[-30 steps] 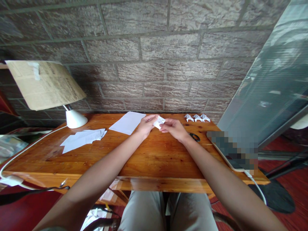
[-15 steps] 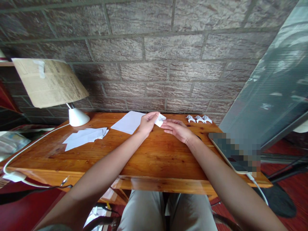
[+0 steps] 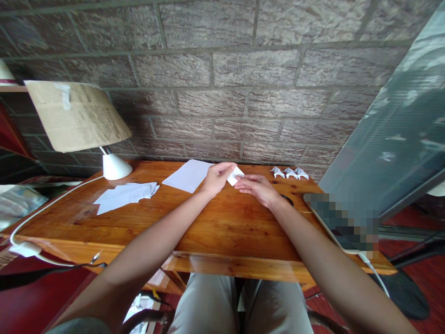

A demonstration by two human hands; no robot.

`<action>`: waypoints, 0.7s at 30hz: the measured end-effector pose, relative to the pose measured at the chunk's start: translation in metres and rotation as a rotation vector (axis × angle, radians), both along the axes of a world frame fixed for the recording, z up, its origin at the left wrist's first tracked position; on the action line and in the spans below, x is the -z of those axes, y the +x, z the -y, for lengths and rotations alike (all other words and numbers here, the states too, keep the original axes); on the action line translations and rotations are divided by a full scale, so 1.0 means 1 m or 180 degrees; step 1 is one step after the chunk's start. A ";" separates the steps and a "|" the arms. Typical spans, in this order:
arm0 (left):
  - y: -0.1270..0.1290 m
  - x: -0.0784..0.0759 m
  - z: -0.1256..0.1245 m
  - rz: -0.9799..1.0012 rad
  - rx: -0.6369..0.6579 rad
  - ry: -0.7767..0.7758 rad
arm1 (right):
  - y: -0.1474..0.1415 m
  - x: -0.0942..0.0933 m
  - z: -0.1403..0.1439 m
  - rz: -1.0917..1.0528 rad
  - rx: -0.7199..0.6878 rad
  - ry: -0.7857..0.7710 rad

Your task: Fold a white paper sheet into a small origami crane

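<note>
Between my hands, above the back half of the wooden desk [image 3: 222,232], is a small folded piece of white paper [image 3: 235,175]. My left hand [image 3: 218,178] grips its left side, thumb on top. On the right, my right hand [image 3: 256,188] pinches its lower right edge with thumb and fingertips. The finer folds are too small to make out. Three folded paper figures [image 3: 290,173] with pointed tips stand in a row at the back right.
A white paper stack [image 3: 187,176] lies left of my hands, with loose paper pieces [image 3: 127,195] farther left. A lamp [image 3: 116,167] stands at the back left. A tablet-like device [image 3: 333,222] with a cable lies on the right. The brick wall [image 3: 229,111] borders the desk's back.
My right fingers have closed from a looser, straighter pose into a pinch on the paper's edge. The view has shifted slightly.
</note>
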State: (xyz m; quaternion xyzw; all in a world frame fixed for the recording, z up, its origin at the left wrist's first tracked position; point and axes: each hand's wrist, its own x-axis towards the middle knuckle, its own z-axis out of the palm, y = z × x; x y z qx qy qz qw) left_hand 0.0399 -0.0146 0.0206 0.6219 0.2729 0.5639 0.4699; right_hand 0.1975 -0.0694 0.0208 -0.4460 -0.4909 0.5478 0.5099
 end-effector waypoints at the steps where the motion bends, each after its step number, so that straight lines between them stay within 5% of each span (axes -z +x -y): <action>1: 0.000 0.000 0.000 -0.0013 0.0012 -0.0006 | 0.000 0.000 0.000 0.0024 -0.0006 0.0001; 21: -0.003 -0.005 0.004 0.0056 0.0642 -0.0434 | -0.001 -0.006 0.005 0.0320 0.0265 0.0042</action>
